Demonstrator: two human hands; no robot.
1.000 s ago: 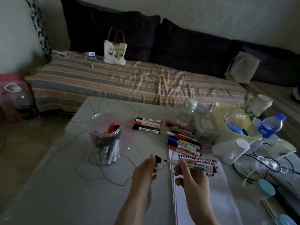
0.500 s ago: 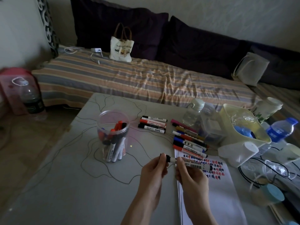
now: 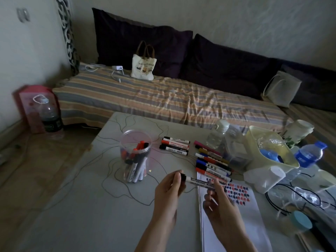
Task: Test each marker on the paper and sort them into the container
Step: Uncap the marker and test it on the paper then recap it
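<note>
Left hand (image 3: 170,186) pinched the cap (image 3: 183,177), right hand (image 3: 221,202) clamped the marker (image 3: 203,182) (push straight until seated, I'd judge).

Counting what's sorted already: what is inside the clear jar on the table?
The clear jar holds several capped markers standing upright, with red and black caps visible. They overlap, so an exact count and any hidden behind cannot be told.

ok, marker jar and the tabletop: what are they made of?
Marker jar: looks like clear glossy plastic, since the markers inside show through its wall. Tabletop: pale, smooth, matte grey with dark wandering lines; a stone look, perhaps laminate or printed glass. Can't tell which.
</note>
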